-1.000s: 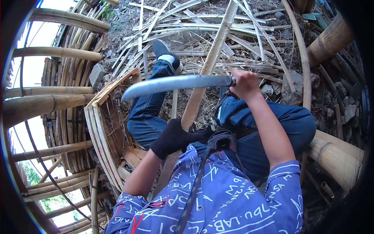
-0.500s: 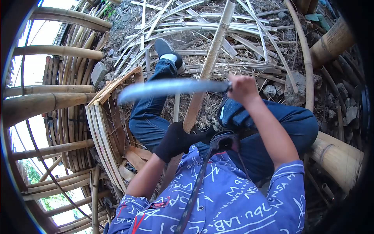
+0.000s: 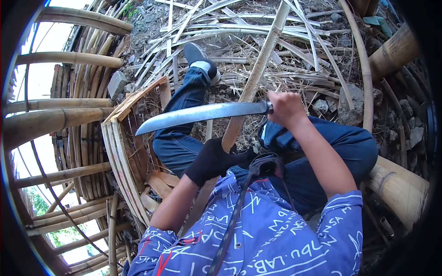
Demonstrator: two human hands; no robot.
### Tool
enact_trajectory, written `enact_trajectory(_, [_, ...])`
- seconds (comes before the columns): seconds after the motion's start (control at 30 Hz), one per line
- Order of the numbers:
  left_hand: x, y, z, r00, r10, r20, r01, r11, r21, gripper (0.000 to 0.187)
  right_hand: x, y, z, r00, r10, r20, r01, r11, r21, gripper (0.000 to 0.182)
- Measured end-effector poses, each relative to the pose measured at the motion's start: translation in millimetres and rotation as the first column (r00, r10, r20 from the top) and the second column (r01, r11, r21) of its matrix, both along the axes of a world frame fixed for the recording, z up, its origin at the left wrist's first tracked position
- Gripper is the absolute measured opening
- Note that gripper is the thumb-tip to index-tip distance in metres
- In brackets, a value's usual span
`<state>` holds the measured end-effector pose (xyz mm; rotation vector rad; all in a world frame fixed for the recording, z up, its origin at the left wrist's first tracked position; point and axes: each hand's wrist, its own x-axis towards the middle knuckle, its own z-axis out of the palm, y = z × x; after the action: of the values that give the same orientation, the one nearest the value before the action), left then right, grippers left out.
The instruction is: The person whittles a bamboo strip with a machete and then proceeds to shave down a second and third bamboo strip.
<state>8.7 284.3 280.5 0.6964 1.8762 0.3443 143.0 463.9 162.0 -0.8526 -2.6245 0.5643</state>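
Note:
My right hand [image 3: 285, 108] grips the handle of a long curved machete [image 3: 202, 115], whose blade points left across a bamboo slat [image 3: 258, 69]. The blade lies over the slat just above my left hand [image 3: 212, 161]. That hand wears a black glove and clasps the slat's near end against my lap. The slat runs away from me, up toward the top of the view. I sit with both legs in blue jeans; my left foot in a dark shoe [image 3: 200, 57] is stretched forward.
A woven bamboo frame [image 3: 122, 152] stands at my left knee. Thick bamboo poles [image 3: 60, 117] lie stacked at the left and more [image 3: 396, 184] at the right. Split strips and shavings [image 3: 230, 27] litter the ground ahead, with stones [image 3: 350, 106] beside my right knee.
The machete dipped slightly, its tip now lower, and came to rest across the slat after a blurred swing. My left hand keeps its hold on the slat.

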Motion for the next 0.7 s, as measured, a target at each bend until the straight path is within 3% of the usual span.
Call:
enact_trajectory(0.13, [3,1,-8,0.997,-0.007,-0.071,0.013,0.996,0.093,0.038,0,5,-2,0.997,-0.06,0.046,0.06,0.998,0.019,0.029])
enact_trajectory(0.17, [2,1,-10,0.996,-0.025,-0.091,0.038,0.989,0.144,0.038,2,9,0,0.997,-0.062,0.035,0.061,0.998,0.011,0.028])
enact_trajectory(0.27, [3,10,-1,0.994,-0.05,-0.099,0.059,0.995,0.085,0.037,7,17,0,0.995,-0.065,-0.073,0.068,0.996,0.05,0.026])
enact_trajectory(0.33, [4,2,0,0.989,-0.081,-0.126,0.092,0.992,0.083,0.037,9,29,-1,0.996,-0.083,0.014,0.082,0.995,0.053,0.02])
enact_trajectory(0.4, [8,-13,-5,0.981,-0.117,-0.153,0.13,0.989,0.076,0.037,16,58,-11,0.907,-0.393,0.154,0.397,0.918,0.0,0.012])
enact_trajectory(0.47, [10,-36,-16,0.942,-0.215,-0.257,0.285,0.919,0.274,0.039,28,75,-6,0.867,-0.479,0.134,0.495,0.859,-0.133,0.012])
enact_trajectory(0.5, [7,-35,-17,0.972,-0.185,-0.145,0.206,0.967,0.15,0.041,30,78,-7,0.851,-0.485,0.201,0.516,0.844,-0.149,0.019])
enact_trajectory(0.53, [5,-31,-16,0.974,-0.175,-0.146,0.198,0.967,0.16,0.041,27,74,-7,0.855,-0.48,0.197,0.509,0.849,-0.14,0.019])
enact_trajectory(0.6, [4,-18,-11,0.994,-0.091,-0.058,0.089,0.995,-0.04,0.04,23,59,-11,0.851,-0.512,0.117,0.522,0.805,-0.282,0.021])
enact_trajectory(0.7, [-2,-16,-14,1.0,0.002,0.021,-0.003,0.998,0.061,0.045,18,45,-1,0.879,-0.474,0.061,0.469,0.834,-0.291,0.018])
